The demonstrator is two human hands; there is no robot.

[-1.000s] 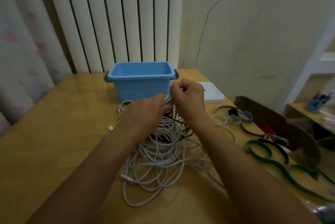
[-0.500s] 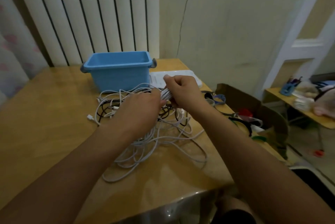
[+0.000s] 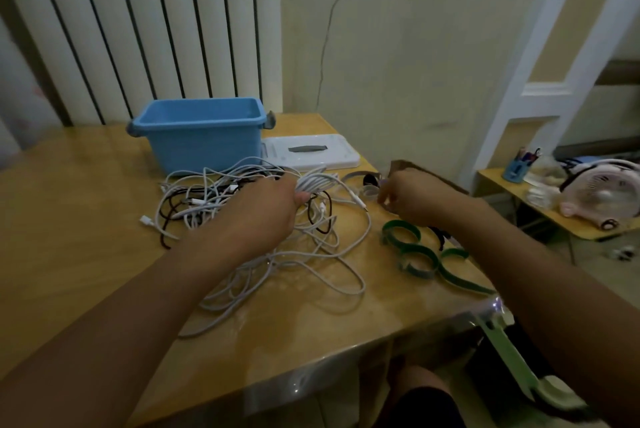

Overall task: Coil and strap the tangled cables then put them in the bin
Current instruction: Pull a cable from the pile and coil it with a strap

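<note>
Your left hand grips a bunch of white cable loops above the tangled cables on the wooden table, just near of the blue bin. Your right hand reaches among the straps at the table's right edge, fingers curled by a pale strap, with green straps lying nearer you

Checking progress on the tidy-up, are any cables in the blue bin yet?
No, the bin shows only bare inside wall, and the cables lie on the table.
</note>
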